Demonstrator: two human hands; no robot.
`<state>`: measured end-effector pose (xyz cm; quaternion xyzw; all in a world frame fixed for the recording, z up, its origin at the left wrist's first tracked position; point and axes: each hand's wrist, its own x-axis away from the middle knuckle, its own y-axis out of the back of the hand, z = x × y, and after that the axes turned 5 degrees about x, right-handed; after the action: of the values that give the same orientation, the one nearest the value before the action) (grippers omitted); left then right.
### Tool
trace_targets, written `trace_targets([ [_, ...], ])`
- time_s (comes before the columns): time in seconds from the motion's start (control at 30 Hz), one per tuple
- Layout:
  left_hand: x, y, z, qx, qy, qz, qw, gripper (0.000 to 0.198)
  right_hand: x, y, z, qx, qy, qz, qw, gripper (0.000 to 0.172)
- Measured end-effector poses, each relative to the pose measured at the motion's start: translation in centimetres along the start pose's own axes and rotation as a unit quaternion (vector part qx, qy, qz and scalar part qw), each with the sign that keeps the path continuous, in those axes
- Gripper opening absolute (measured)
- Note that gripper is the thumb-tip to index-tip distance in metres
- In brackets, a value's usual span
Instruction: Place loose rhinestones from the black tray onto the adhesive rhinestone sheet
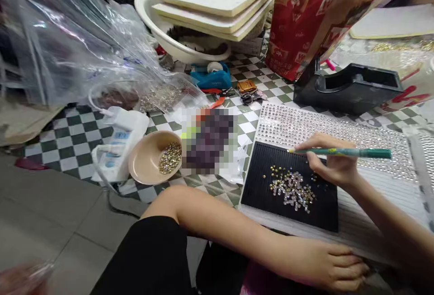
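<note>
My right hand (334, 161) is closed in a pinch around a green picker pen (366, 152), its pale tip pointing left. Below that tip lies a black ridged tray (256, 191) with loose rhinestones (293, 189), clear and gold, heaped in its middle. The tray sits on a white board (386, 195). Behind it stretches a sheet set with rows of clear rhinestones (288, 121). My left hand (315, 261) rests back up along the board's front edge, its fingers curled together and the fingertips hidden.
A beige bowl (142, 159) of rhinestones stands left, beside a white power strip (124, 137). A blue tape dispenser (212, 78), a black tape dispenser (352, 89), a red bag (298, 19), a white basin (152, 19) and clear plastic bags (77, 37) lie behind. A blurred hand (25, 279) shows lower left.
</note>
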<state>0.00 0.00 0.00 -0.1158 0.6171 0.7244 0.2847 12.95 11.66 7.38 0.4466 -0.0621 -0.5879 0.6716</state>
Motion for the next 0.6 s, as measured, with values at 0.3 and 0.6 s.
trace_targets([
  [0.3,0.0,0.1,-0.7,-0.032,0.008,0.044,0.998,0.063,-5.8,-2.4,-2.7,0.027,0.04,-0.006,0.999,0.014],
  [0.6,0.1,0.5,-0.4,-0.006,0.024,0.033,0.999,0.062,-7.5,-3.6,-3.9,0.031,0.058,0.017,0.998,0.01],
])
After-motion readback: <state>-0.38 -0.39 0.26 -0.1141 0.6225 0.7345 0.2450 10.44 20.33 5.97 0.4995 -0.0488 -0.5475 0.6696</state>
